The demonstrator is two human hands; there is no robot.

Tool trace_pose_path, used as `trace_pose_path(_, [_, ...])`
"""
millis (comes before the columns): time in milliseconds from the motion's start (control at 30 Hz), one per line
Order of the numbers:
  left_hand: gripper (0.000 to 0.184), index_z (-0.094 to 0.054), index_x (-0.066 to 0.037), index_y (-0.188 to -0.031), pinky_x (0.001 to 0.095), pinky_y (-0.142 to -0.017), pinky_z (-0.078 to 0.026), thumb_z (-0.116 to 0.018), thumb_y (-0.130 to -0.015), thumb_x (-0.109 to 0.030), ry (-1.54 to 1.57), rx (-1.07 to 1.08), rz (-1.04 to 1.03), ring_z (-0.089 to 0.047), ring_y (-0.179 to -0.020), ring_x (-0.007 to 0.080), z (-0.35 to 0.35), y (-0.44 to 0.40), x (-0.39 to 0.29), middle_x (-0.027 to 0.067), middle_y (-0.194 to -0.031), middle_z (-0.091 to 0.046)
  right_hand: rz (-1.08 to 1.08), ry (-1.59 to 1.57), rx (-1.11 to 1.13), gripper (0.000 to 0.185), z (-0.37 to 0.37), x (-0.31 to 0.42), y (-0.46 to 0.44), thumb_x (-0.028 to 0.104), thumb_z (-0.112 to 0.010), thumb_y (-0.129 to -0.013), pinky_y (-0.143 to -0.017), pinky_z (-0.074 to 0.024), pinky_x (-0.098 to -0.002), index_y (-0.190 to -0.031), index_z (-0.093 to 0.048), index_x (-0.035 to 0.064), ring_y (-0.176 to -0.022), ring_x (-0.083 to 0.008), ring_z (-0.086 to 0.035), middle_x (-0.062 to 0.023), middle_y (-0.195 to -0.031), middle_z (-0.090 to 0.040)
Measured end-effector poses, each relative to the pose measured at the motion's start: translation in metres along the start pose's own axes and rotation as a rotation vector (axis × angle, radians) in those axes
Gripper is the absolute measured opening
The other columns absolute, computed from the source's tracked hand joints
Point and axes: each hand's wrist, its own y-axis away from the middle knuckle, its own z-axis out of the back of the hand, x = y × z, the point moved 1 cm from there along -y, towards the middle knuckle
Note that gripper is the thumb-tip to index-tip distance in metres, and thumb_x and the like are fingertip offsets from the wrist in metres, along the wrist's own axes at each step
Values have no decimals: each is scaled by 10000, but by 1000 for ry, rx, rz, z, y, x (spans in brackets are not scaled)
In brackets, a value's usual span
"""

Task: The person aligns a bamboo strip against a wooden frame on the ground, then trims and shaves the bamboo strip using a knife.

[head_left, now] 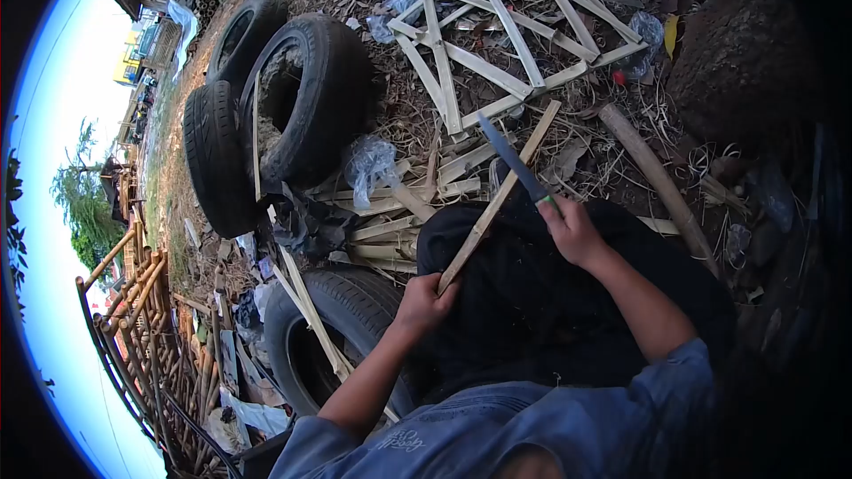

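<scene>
My left hand [424, 303] is closed around the lower end of a split bamboo strip [479, 229], which slants up and away over my dark-trousered lap. In my right hand [575, 232] is a knife [508, 154], gripped by its handle, of which a bit of green shows. Its long blade points away from me and crosses the strip's upper half. Whether the edge touches the bamboo, I cannot tell. Beyond both hands, a lattice of crossed bamboo slats [506, 18] lies on the ground.
Several old tires [342, 80] stand and lie to the left, with another tire [288, 337] beside my left arm. Cut bamboo pieces [386, 231] are piled before my knees. A thick stick [657, 173] lies at right. Plastic bags [371, 168] and dry litter cover the ground.
</scene>
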Motion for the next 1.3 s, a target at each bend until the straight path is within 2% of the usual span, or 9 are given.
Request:
trace_pose_path(200, [333, -609, 46, -741, 397, -541, -446, -638, -848, -268, -41, -17, -48, -588, -526, 292, 0, 2, 7, 224, -596, -560, 39, 114, 229, 298, -8, 0, 16, 303, -511, -958, -607, -451, -405, -892, -600, 26, -652, -345, -614, -182, -649, -577])
trace_pose_path(300, [337, -605, 45, -738, 400, -543, -445, -638, -850, -271, -5, -20, -21, -582, -524, 303, -1, 3, -4, 227, -594, -553, -192, -285, -146, 356, 0, -16, -7, 309, -497, -974, -544, -415, -355, -803, -539, 0, -547, -206, -517, -129, -587, -505])
trace_pose_path(767, [360, -611, 49, -735, 396, -529, -439, -637, -843, -294, -53, -46, -47, -580, -510, 268, -3, 2, 6, 203, -575, -563, -92, -145, 200, 348, -7, -6, 4, 320, -513, -960, -642, -467, -411, -854, -578, -5, -723, -383, -631, -214, -714, -609])
trace_pose_path(833, [362, -611, 50, -730, 391, -532, -439, -637, -844, -292, -16, -39, -26, -576, -511, 252, -6, 4, 5, 201, -573, -559, -219, -365, 47, 350, -14, -22, 6, 328, -506, -965, -633, -457, -401, -855, -573, 2, -683, -333, -634, -163, -660, -597])
trace_pose_path(900, [365, -608, 50, -731, 388, -538, -440, -638, -844, -296, 11, -38, -6, -566, -511, 224, -3, 4, 9, 194, -576, -568, 239, 80, 167, 367, -25, -21, 18, 325, -465, -996, -517, -402, -314, -791, -518, 25, -513, -133, -507, -24, -552, -466])
trace_pose_path(1033, [355, -626, 49, -758, 365, -525, -432, -639, -846, -294, -3, -5, 3, -537, -508, 169, -2, 1, 6, 150, -552, -565, -231, -510, 163, 350, -14, -21, 6, 339, -495, -971, -588, -475, -393, -812, -551, 32, -616, -363, -618, -172, -654, -604])
trace_pose_path(1100, [358, -628, 49, -761, 359, -526, -429, -636, -850, -298, 42, 1, 10, -528, -517, 145, -5, 3, 4, 132, -548, -560, -194, -407, 66, 353, -15, -27, 11, 345, -493, -970, -584, -480, -402, -820, -561, 32, -618, -368, -620, -172, -657, -606])
trace_pose_path(1167, [365, -622, 51, -755, 358, -527, -428, -635, -852, -301, 67, 4, 21, -516, -523, 128, -1, 3, 3, 121, -547, -559, 394, 287, 290, 359, -21, -14, 22, 322, -433, -1009, -442, -380, -276, -755, -483, 74, -445, -120, -471, -15, -527, -449])
trace_pose_path(1300, [363, -620, 51, -748, 356, -521, -423, -636, -853, -296, 42, 4, 12, -498, -518, 125, -2, 0, 8, 113, -538, -548, -225, -692, 222, 386, -19, -29, 7, 340, -483, -985, -513, -425, -324, -754, -505, 32, -489, -138, -466, -21, -572, -435])
